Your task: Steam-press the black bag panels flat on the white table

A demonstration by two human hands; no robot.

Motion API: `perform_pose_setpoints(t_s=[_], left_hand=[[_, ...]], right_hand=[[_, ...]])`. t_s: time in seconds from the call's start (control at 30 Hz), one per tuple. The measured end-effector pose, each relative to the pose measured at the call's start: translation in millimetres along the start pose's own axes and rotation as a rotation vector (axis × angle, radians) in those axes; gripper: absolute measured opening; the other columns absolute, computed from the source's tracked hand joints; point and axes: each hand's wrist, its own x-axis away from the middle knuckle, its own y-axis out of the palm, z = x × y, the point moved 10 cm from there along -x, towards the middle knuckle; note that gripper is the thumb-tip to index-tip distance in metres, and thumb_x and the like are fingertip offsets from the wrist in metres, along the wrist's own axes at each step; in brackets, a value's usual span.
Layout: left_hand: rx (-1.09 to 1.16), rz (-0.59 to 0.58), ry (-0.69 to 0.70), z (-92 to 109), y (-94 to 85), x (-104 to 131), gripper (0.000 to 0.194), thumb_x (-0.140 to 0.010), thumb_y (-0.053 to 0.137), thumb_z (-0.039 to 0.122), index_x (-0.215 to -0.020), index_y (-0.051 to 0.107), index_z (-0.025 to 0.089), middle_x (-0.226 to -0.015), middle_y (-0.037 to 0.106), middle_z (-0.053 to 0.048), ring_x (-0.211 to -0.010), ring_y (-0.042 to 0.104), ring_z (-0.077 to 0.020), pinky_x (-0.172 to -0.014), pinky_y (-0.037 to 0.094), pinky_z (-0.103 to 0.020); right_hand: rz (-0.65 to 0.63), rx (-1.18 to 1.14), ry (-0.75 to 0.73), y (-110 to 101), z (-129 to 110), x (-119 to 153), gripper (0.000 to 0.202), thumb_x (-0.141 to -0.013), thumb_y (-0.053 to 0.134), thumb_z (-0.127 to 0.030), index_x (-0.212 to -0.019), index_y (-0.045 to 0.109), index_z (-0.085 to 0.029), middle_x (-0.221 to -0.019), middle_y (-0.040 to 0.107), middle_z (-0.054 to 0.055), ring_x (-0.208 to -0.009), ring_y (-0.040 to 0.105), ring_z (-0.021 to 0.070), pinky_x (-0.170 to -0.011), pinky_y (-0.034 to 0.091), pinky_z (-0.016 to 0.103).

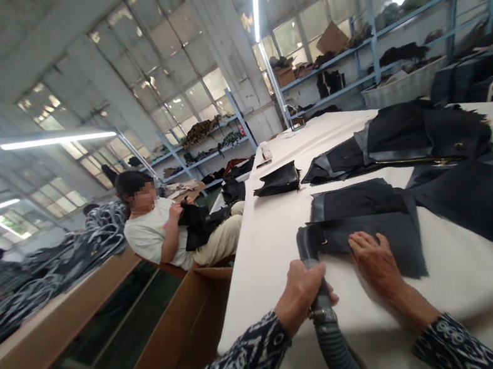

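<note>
head view, looking forward and down along a white worktop. left hand: fingers wrapped tight around the dark nozzle of a ribbed grey hose, which runs back toward the person between the two patterned sleeves. the nozzle's long axis points away from the body, and its tip touches the near left corner of a flat piece of black fabric. right hand: palm down, fingers held loosely together and pressed flat on the near edge of the same piece, holding nothing. the fabric therefore lies directly ahead of both hands, its long side running left to right across the worktop; the right hand is already on it, while the left reaches it only through the nozzle, just beside the right hand's thumb. more black pieces lie farther back and to the right, some overlapping, and a small folded stack sits apart near the left edge. an open cardboard box stands on the floor beside the worktop. a seated co-worker handles dark cloth beyond it. blue shelving lines the windowed wall.
</note>
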Motion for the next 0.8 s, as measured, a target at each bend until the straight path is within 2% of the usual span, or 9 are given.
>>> perform_pose_setpoints(t_s=[0.1,0.23,0.4,0.5,0.57,0.63,0.73,0.8], left_hand=[[0.008,-0.031,-0.013,-2.3,4.5,7.3,0.025,-0.074,0.049,0.038,-0.069,0.048,0.014,-0.057,0.059,-0.004,-0.049,0.062,-0.0178,-0.044,0.050,-0.028],[0.032,-0.001,0.030,-1.8,-0.3,14.5,0.028,-0.076,0.048,0.042,-0.077,0.048,0.014,-0.059,0.059,-0.004,-0.050,0.062,-0.0183,-0.042,0.049,-0.026],[0.100,0.067,0.037,-2.8,-15.3,38.4,0.026,-0.077,0.048,0.041,-0.079,0.044,0.015,-0.057,0.058,-0.001,-0.046,0.060,-0.0167,-0.041,0.046,-0.025],[0.159,0.062,0.044,-5.0,-20.9,55.0,0.027,-0.078,0.048,0.042,-0.080,0.044,0.015,-0.060,0.060,-0.002,-0.049,0.061,-0.0162,-0.044,0.047,-0.025],[0.201,0.071,0.017,-11.8,-25.3,62.1,0.027,-0.078,0.048,0.042,-0.080,0.043,0.015,-0.059,0.060,-0.002,-0.048,0.061,-0.0159,-0.045,0.047,-0.026],[0.218,0.092,-0.014,-20.3,-30.6,65.2,0.025,-0.078,0.048,0.039,-0.078,0.043,0.015,-0.057,0.059,-0.002,-0.047,0.060,-0.0161,-0.044,0.046,-0.026],[0.241,0.111,-0.040,-32.3,-37.5,64.2,0.023,-0.078,0.048,0.037,-0.077,0.042,0.015,-0.054,0.059,-0.001,-0.044,0.059,-0.0160,-0.041,0.043,-0.025],[0.280,0.124,-0.042,-40.7,-42.1,61.2,0.024,-0.077,0.049,0.038,-0.077,0.041,0.016,-0.053,0.058,0.000,-0.043,0.059,-0.0161,-0.041,0.043,-0.024]], right_hand=[[0.003,-0.015,0.009,-3.3,0.4,0.0,0.028,-0.082,0.042,-0.009,-0.105,0.057,-0.009,-0.114,0.058,0.013,-0.110,0.045,0.0277,-0.095,0.025,0.048],[0.007,-0.045,-0.008,-8.1,-2.3,0.4,0.029,-0.081,0.042,-0.009,-0.106,0.057,-0.010,-0.113,0.058,0.014,-0.110,0.046,0.0277,-0.096,0.024,0.049],[-0.039,-0.127,-0.151,-5.2,-24.9,2.1,0.037,-0.079,0.045,-0.010,-0.112,0.055,-0.025,-0.117,0.057,0.005,-0.113,0.045,0.0220,-0.099,0.023,0.044],[-0.074,-0.173,-0.194,0.8,-34.0,3.0,0.029,-0.078,0.048,-0.018,-0.104,0.060,-0.027,-0.119,0.056,0.004,-0.115,0.044,0.0213,-0.100,0.023,0.043],[-0.093,-0.196,-0.163,5.6,-33.3,1.7,0.024,-0.079,0.049,-0.024,-0.098,0.063,-0.026,-0.116,0.058,0.005,-0.112,0.046,0.0227,-0.100,0.023,0.045],[-0.111,-0.217,-0.106,11.0,-30.9,-1.0,0.024,-0.078,0.048,-0.023,-0.095,0.064,-0.023,-0.113,0.060,0.006,-0.109,0.049,0.0240,-0.098,0.027,0.046],[-0.134,-0.264,-0.014,19.8,-30.6,-6.8,0.025,-0.076,0.044,-0.018,-0.087,0.066,-0.022,-0.103,0.065,0.006,-0.096,0.057,0.0221,-0.086,0.040,0.038],[-0.130,-0.300,0.044,25.1,-32.4,-10.7,0.027,-0.074,0.042,-0.016,-0.081,0.067,-0.022,-0.095,0.066,0.005,-0.086,0.059,0.0200,-0.077,0.044,0.032]])
